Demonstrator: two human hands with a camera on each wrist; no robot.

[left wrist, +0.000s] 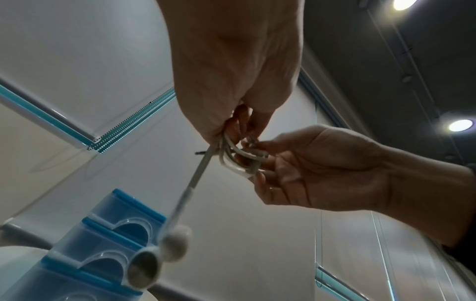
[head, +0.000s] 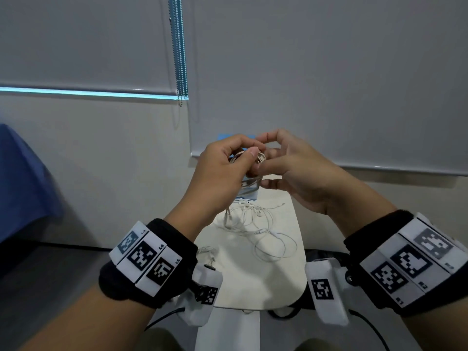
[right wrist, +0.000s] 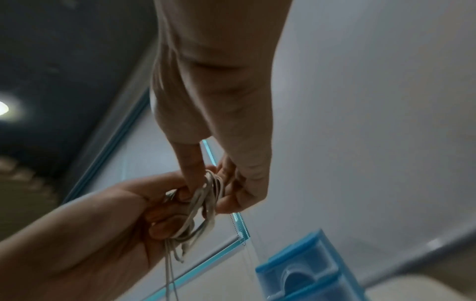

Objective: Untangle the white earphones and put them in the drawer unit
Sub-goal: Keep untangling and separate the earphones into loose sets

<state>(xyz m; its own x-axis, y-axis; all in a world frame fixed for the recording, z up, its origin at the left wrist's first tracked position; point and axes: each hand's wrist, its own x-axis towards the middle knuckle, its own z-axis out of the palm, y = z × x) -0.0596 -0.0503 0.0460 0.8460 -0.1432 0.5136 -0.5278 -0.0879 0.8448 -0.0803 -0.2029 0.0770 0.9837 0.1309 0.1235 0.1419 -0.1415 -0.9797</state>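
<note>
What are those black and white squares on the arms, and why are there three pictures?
No machine here: these are a person's two hands. The squares are markers on wristbands that carry small cameras. One picture comes from a camera on the head, looking down. The other two come from the wrists, looking up along each hand. The left hand and the right hand both pinch a coiled bundle of white earphones, whose earbuds dangle below. More white earphones lie loose on the white table. The blue drawer unit stands at the table's far end; its drawers look closed.
</note>
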